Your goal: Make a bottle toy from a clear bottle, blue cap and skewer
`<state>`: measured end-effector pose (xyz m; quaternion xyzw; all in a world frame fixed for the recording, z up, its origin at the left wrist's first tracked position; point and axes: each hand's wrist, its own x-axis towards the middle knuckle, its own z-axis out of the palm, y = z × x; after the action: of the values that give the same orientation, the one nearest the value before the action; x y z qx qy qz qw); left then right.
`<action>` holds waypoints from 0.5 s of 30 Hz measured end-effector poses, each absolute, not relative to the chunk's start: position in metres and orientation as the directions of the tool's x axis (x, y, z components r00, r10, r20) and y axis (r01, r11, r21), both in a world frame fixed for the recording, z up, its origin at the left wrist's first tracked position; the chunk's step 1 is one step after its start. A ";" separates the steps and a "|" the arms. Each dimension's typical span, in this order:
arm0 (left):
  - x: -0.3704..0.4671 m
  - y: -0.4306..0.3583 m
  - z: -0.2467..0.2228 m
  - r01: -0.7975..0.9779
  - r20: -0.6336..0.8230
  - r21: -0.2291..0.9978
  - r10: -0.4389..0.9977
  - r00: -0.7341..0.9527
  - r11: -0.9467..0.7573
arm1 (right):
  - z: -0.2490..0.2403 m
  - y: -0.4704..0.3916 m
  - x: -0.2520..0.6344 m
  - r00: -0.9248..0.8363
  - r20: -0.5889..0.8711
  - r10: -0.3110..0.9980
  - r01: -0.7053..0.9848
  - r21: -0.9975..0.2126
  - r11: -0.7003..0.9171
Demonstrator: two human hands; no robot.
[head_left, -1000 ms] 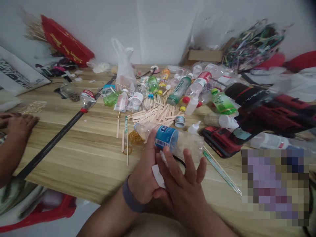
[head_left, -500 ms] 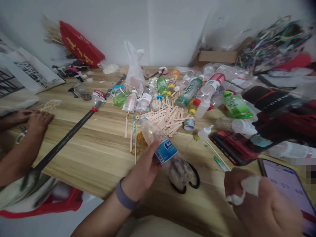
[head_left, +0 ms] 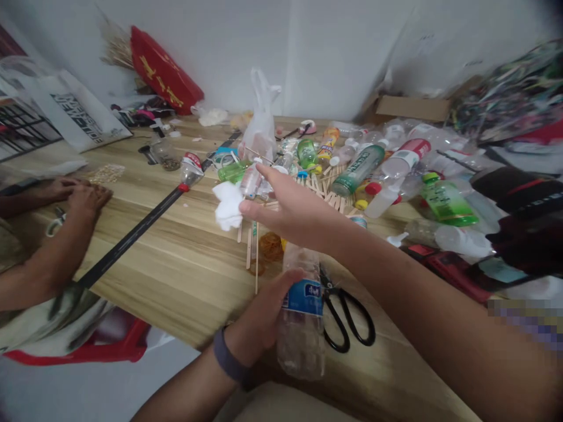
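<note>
My left hand [head_left: 272,305] is wrapped round a clear plastic bottle [head_left: 301,340] with a blue label, held upright near the table's front edge. My right hand [head_left: 290,202] reaches across above the bottle, its thumb and forefinger apart. A white tissue-like piece [head_left: 227,206] is at the thumb tip; whether the hand grips it cannot be made out. Just beyond the fingers stands a small labelled bottle [head_left: 251,179]. Black-handled scissors [head_left: 347,319] lie right of the held bottle. Wooden sticks [head_left: 341,202] are partly hidden behind my right hand.
Many plastic bottles [head_left: 360,169] crowd the back right, beside a red and black power tool [head_left: 448,269]. A black rod [head_left: 136,231] with a bottle top lies at the left. Another person's hands [head_left: 83,199] rest at the far left. Rubber bands [head_left: 271,246] lie mid-table.
My right hand has moved from the lower right to the middle, carrying the white piece across. The held bottle has turned from tilted to upright. The view has shifted slightly.
</note>
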<state>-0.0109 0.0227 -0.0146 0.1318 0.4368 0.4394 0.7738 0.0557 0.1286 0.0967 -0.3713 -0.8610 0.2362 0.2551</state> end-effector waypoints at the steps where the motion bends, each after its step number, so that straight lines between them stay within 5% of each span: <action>1: -0.015 0.023 -0.014 -0.549 -0.577 0.590 0.785 0.226 0.592 | 0.091 0.132 0.064 -0.584 0.318 0.747 0.510 -0.571 0.643; 3: -0.024 0.024 -0.011 -0.528 -0.596 0.598 0.775 0.210 0.603 | 0.071 0.131 0.092 -0.432 0.441 0.787 0.508 -0.601 0.616; 5: -0.033 0.024 -0.009 -0.500 -0.599 0.613 0.772 0.210 0.612 | 0.042 0.119 0.126 -0.208 0.358 0.910 0.476 -0.776 0.414; 10: -0.044 0.028 -0.004 -0.371 -0.528 0.720 0.810 0.257 0.587 | -0.018 0.064 0.166 -0.341 0.130 0.931 0.395 -0.879 0.267; 15: -0.044 0.029 -0.009 -0.267 -0.474 0.796 0.833 0.284 0.544 | -0.018 0.030 0.161 -0.294 0.076 0.953 0.446 -0.871 0.207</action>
<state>-0.0437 0.0290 -0.0086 0.3015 0.4699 0.3705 0.7423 0.1612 0.0298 -0.0179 -0.4962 -0.7047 0.3877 0.3271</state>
